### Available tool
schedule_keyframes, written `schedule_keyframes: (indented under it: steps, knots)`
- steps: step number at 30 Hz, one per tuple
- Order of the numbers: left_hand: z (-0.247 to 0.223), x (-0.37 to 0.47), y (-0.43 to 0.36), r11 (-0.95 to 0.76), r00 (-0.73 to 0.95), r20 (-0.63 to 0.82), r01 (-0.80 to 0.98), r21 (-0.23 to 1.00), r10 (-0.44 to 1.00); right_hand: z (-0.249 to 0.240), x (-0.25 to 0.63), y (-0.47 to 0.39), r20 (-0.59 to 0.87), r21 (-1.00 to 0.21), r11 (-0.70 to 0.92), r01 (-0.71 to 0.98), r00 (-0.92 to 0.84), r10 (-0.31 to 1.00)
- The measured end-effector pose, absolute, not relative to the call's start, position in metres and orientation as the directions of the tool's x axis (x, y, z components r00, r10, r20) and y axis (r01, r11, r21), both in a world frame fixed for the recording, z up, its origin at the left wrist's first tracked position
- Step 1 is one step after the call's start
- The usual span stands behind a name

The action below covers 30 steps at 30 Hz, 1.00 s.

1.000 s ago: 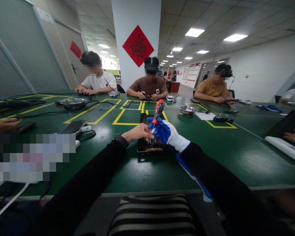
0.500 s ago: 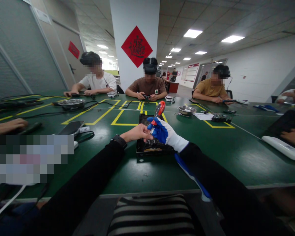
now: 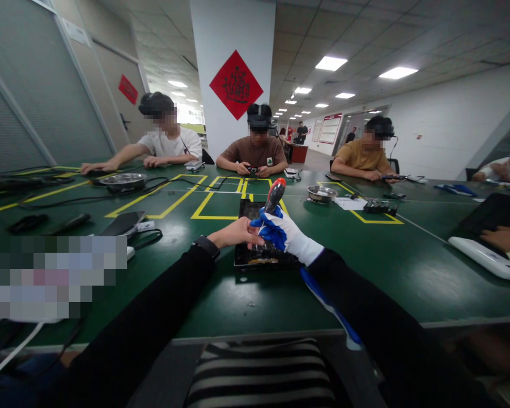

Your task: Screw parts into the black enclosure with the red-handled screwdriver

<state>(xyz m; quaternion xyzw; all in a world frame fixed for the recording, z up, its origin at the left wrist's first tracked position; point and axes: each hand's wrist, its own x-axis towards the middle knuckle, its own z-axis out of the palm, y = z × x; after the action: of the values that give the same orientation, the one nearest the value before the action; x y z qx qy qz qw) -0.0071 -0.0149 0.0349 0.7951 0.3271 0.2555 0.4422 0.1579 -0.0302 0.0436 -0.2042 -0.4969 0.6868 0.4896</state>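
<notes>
So the gloved right hand (image 3: 277,229) is clamped round a red-and-black screwdriver (image 3: 275,195), bare left hand (image 3: 236,231) right beside it (can't tell if it's gripping anything), black casing (image 3: 249,259) underneath both.

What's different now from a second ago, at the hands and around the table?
On the screwdriver, the red collar seen earlier is now hidden by the gloved right hand. Across the table, the white-shirted co-worker has stretched an arm toward the picture's left; another person's hand has gone from the left edge of view. Unchanged: the right hand grips the screwdriver over the black case, the bare left hand close beside.
</notes>
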Motion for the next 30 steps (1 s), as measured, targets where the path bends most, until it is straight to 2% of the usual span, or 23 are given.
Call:
schedule_keyframes:
  steps: [4,11,15,24,30]
  knots:
    - [0.037,-0.007,-0.017,-0.398,0.657,0.120,0.292,0.870,0.745,0.049,0.156,-0.036,0.176,-0.886,-0.025,-0.464,-0.385,0.906]
    - [0.034,-0.007,-0.016,-0.372,0.652,0.121,0.262,0.890,0.748,0.054,0.164,-0.031,0.089,-0.857,-0.204,-0.472,-0.527,0.845]
    - [0.034,-0.008,-0.015,-0.360,0.669,0.104,0.256,0.897,0.736,0.045,0.163,-0.022,0.150,-0.866,-0.149,-0.477,-0.532,0.834]
    - [0.036,-0.007,-0.017,-0.353,0.670,0.086,0.273,0.895,0.737,0.043,0.156,-0.026,0.170,-0.895,-0.012,-0.446,-0.367,0.914]
    - [0.037,-0.007,-0.018,-0.372,0.661,0.098,0.287,0.883,0.744,0.048,0.161,-0.026,0.118,-0.857,-0.168,-0.488,-0.503,0.856]
